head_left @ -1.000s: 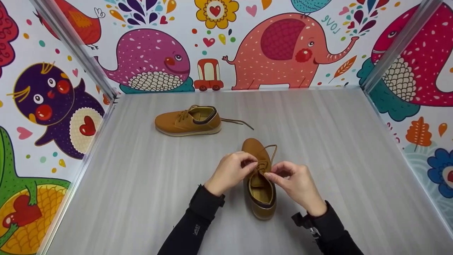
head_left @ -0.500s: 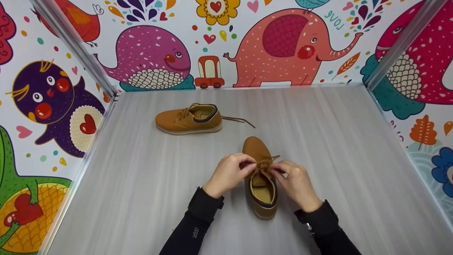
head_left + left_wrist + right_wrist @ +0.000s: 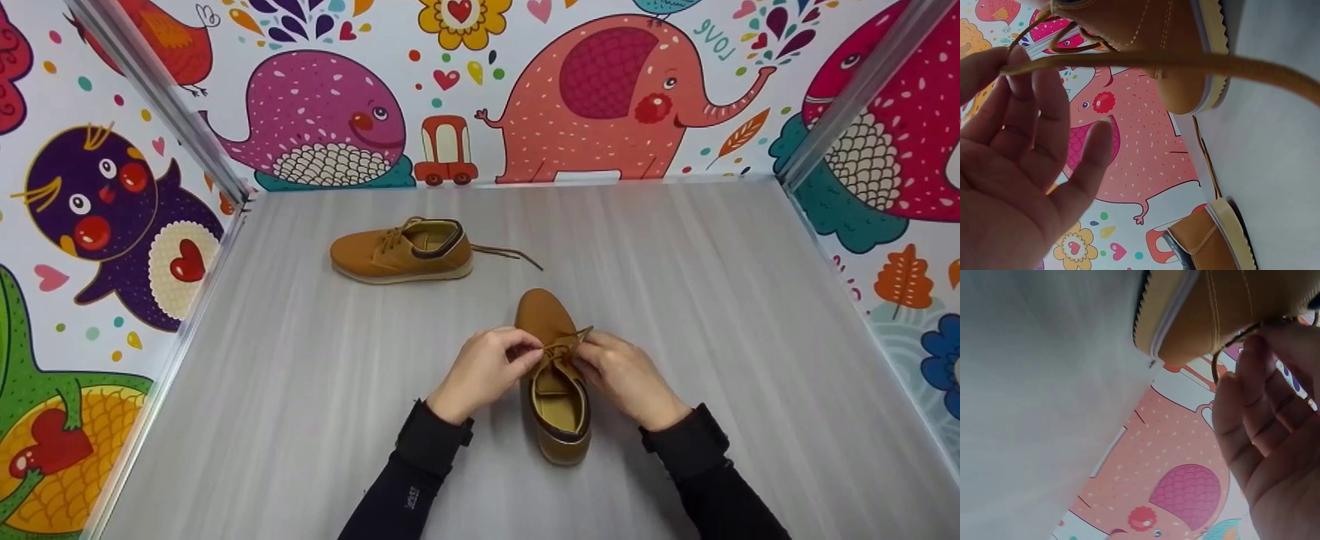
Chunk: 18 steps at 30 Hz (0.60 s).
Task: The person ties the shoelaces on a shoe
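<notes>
A tan lace-up shoe [image 3: 541, 313] stands on the grey tabletop, toe pointing away and heel towards me. Its shoelace [image 3: 1157, 59] crosses the left wrist view in a long strand, pinched by the thumb and forefinger of my left hand [image 3: 484, 367] at the left of the lacing. On the other side, my right hand [image 3: 626, 379] pinches the lace close to the eyelets, fingers bent. A lace loop pokes up beyond its fingertips in the head view. The right wrist view shows those fingertips against the shoe's side, partly hiding the lace.
A matching tan shoe [image 3: 401, 259] lies farther back on the left, toe to the left, its lace ends [image 3: 510, 252] trailing right. Panels printed with cartoon animals [image 3: 600, 97] enclose the grey tabletop [image 3: 300, 390] at the back and sides, with metal corner posts [image 3: 161, 97].
My right hand has moved forward along the shoe's right side, and the tall lace loop there has become lower and smaller. The left hand keeps its pinch, nearly still.
</notes>
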{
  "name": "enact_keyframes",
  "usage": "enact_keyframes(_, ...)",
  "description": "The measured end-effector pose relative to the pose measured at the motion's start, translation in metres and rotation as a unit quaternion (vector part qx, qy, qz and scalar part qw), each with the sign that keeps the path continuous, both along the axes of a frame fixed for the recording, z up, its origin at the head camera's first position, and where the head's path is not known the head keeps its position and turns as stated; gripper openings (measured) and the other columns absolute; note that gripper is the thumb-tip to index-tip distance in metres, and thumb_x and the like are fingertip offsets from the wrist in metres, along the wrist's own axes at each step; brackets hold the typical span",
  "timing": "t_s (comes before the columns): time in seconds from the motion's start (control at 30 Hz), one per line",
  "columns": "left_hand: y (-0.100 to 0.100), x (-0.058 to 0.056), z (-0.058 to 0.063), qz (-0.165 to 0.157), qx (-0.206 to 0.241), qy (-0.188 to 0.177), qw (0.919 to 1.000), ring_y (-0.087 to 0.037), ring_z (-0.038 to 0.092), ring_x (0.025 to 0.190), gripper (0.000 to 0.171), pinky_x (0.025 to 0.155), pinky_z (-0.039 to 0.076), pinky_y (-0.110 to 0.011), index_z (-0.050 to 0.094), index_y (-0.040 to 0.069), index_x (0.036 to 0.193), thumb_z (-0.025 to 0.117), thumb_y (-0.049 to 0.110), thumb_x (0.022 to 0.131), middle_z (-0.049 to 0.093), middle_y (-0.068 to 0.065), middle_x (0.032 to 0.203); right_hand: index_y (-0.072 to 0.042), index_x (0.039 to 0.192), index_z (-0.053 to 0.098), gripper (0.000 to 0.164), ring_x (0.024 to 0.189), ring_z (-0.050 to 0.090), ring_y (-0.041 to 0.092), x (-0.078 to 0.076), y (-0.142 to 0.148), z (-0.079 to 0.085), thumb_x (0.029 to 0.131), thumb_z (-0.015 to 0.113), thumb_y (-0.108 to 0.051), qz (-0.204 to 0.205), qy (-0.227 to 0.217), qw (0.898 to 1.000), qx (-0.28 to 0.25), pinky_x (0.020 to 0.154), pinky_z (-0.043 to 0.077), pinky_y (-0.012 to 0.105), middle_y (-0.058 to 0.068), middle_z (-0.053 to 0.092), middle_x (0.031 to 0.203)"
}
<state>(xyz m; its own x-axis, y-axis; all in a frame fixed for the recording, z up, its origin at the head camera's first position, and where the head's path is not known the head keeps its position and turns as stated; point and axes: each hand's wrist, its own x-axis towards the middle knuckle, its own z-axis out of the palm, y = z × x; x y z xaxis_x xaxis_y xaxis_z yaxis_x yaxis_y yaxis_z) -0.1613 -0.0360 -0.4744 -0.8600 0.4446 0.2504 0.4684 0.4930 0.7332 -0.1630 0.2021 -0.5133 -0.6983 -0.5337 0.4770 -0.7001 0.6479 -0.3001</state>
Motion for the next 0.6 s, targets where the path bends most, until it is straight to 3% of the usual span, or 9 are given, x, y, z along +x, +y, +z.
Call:
enact_keyframes(0.37, -0.001, 0.001, 0.000, -0.004, -0.003, 0.007, 1.0000, -0.007, 0.057, 0.076, 0.012, 0.068, 0.047, -0.023, 0.075, 0.010, 0.099, 0.069, 0.019, 0.095, 0.067, 0.003, 0.089, -0.009, 0.089, 0.069, 0.020, 0.079, 0.065, 0.019, -0.008, 0.006, 0.001, 0.077, 0.084, -0.001, 0.003, 0.007, 0.999, 0.045, 0.067, 0.054, 0.033, 0.001, 0.066, 0.085)
enact_keyframes(0.6, -0.004, -0.001, -0.001, 0.000, 0.003, 0.004, 1.0000, -0.007, 0.056, 0.074, 0.012, 0.066, 0.046, -0.023, 0.075, 0.010, 0.098, 0.068, 0.019, 0.096, 0.066, 0.004, 0.088, -0.010, 0.079, 0.070, 0.020, 0.072, 0.063, 0.017, -0.007, 0.037, -0.005, 0.072, 0.084, 0.002, -0.020, -0.031, 0.996, 0.080, 0.064, 0.053, 0.034, -0.003, 0.064, 0.079)
